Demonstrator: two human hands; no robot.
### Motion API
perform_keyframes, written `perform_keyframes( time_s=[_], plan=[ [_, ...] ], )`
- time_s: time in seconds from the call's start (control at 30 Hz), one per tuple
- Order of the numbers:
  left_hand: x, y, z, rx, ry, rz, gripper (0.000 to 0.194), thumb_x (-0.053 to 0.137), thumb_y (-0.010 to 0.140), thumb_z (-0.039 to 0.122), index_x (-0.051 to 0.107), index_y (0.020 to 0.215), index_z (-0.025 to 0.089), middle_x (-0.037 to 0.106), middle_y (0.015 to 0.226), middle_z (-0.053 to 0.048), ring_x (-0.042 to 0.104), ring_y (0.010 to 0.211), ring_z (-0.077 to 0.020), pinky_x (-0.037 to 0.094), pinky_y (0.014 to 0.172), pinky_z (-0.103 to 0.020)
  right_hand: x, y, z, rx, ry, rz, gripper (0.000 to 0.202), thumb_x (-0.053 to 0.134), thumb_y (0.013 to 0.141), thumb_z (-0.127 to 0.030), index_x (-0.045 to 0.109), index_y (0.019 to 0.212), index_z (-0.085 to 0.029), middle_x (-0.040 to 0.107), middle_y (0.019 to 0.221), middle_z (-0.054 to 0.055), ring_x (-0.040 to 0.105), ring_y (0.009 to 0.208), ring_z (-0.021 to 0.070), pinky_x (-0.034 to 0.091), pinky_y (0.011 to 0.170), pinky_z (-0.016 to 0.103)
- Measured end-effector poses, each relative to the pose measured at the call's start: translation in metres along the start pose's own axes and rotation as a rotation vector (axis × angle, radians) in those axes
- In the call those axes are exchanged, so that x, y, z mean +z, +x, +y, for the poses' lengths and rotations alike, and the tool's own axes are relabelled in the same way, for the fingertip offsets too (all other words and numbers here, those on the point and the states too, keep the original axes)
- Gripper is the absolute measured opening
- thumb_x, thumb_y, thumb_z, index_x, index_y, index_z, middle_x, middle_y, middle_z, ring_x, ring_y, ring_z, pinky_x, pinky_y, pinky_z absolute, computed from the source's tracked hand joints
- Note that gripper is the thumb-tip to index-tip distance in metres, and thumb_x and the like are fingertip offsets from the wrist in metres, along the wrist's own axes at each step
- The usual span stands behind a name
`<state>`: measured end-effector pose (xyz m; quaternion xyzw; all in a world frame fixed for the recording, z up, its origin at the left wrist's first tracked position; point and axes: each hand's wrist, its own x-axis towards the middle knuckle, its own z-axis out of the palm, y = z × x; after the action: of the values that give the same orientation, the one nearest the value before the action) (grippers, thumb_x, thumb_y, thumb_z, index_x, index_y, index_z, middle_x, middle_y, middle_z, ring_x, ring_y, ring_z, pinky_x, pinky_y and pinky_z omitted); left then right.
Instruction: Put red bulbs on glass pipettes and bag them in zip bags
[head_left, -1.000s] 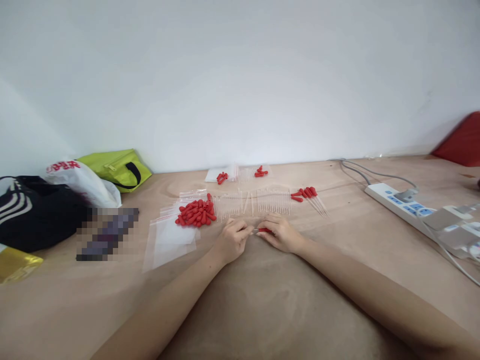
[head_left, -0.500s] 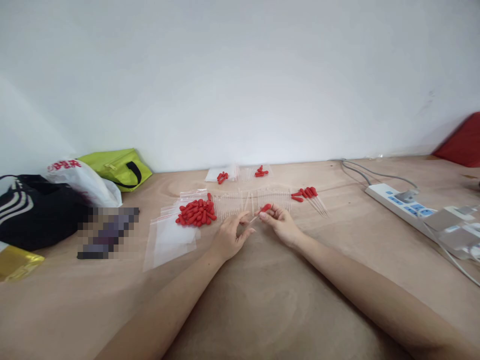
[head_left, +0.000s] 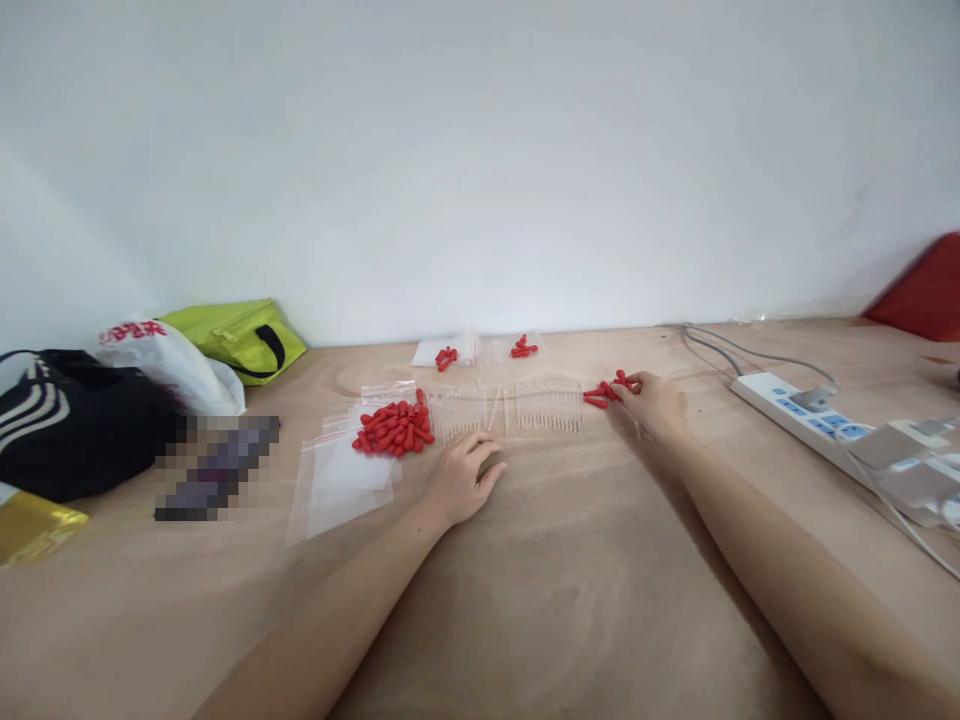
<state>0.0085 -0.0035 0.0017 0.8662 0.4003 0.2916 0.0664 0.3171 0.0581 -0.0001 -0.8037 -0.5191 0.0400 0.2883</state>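
Pale wall [head_left: 480,170] rises behind a wood-toned tabletop [head_left: 525,600]; on it the left hand [head_left: 459,482] rests near the front of a row of slender clear tubes [head_left: 550,405], its fingers loosely curved and the thumb set wide from them. The right hand [head_left: 654,405] reaches to the right end of that row, over the red-topped droppers [head_left: 622,378]; its fingers are narrow there, though whether they grip one cannot be told. A heap of red bulbs [head_left: 390,427] lies left of the tubes, partly on clear zip bags [head_left: 341,485]; smaller groups of red bulbs lie farther back, near the wall. A white power strip [head_left: 799,405] with plugs stands at the right; a lime-green bag [head_left: 232,335], a white plastic bag [head_left: 169,370] and a black bag [head_left: 82,425] sit at the left.
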Motion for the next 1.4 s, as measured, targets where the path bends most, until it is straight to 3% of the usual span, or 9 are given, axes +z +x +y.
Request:
perform_keyframes(
  time_s=[0.3,0.43,0.63,0.87,1.07,1.23,1.4],
  plan=[
    [0.001,0.000,-0.001,0.027,-0.004,0.017,0.011,0.050,0.080,0.021,0.060,0.086,0.018,0.058,0.092,-0.005,0.056,0.084,-0.0170,0.046,0.077,-0.034,0.002,-0.002,-0.002,-0.177,-0.092,0.101,0.031,0.046,0.079,-0.041,0.066,0.083,-0.018,0.064,0.083,0.010,0.050,0.086,0.0245,0.025,0.075,0.038],
    [0.001,0.000,-0.001,0.012,0.033,0.036,0.010,0.052,0.079,0.022,0.060,0.085,0.019,0.058,0.090,-0.005,0.055,0.084,-0.0177,0.045,0.076,-0.034,0.005,-0.006,-0.009,-0.287,-0.142,0.038,0.030,0.048,0.076,-0.046,0.066,0.080,-0.022,0.063,0.084,0.007,0.048,0.087,0.0239,0.025,0.075,0.037],
    [0.002,0.006,-0.003,-0.128,0.204,0.156,0.008,0.056,0.076,0.025,0.062,0.077,0.019,0.057,0.081,-0.004,0.052,0.079,-0.0200,0.041,0.072,-0.036,0.012,-0.009,-0.013,-0.382,-0.243,-0.071,0.029,0.049,0.076,-0.047,0.066,0.079,-0.024,0.062,0.092,0.007,0.047,0.090,0.0238,0.026,0.074,0.036],
    [0.013,0.045,-0.007,-0.326,0.359,0.225,0.009,0.059,0.072,0.027,0.064,0.071,0.020,0.058,0.084,-0.007,0.049,0.086,-0.0267,0.035,0.074,-0.043,0.009,-0.012,-0.014,-0.356,-0.325,-0.060,0.026,0.043,0.080,-0.036,0.061,0.077,-0.018,0.063,0.085,0.009,0.048,0.090,0.0246,0.025,0.075,0.038],
    [0.027,0.078,0.000,-0.459,0.444,0.084,0.018,0.056,0.071,0.033,0.065,0.070,0.017,0.055,0.091,-0.012,0.045,0.093,-0.0293,0.032,0.080,-0.044,0.012,-0.018,-0.022,-0.357,-0.218,0.087,0.025,0.041,0.079,-0.034,0.059,0.078,-0.017,0.064,0.079,0.008,0.050,0.083,0.0229,0.024,0.076,0.037],
    [0.031,0.092,0.004,-0.560,0.516,-0.022,0.023,0.053,0.072,0.030,0.066,0.077,0.011,0.054,0.097,-0.017,0.042,0.099,-0.0308,0.030,0.084,-0.043,0.022,-0.043,-0.039,-0.525,0.007,0.160,0.027,0.043,0.082,-0.036,0.059,0.088,-0.016,0.063,0.082,0.008,0.051,0.082,0.0213,0.026,0.075,0.034],
    [0.025,0.094,0.009,-0.571,0.497,-0.023,0.021,0.052,0.074,0.023,0.064,0.083,0.008,0.053,0.101,-0.018,0.042,0.099,-0.0309,0.034,0.082,-0.041,0.024,-0.080,-0.059,-0.747,0.137,0.044,0.022,0.042,0.085,-0.028,0.060,0.093,-0.020,0.060,0.082,0.005,0.052,0.081,0.0189,0.027,0.072,0.032]
  ],
)
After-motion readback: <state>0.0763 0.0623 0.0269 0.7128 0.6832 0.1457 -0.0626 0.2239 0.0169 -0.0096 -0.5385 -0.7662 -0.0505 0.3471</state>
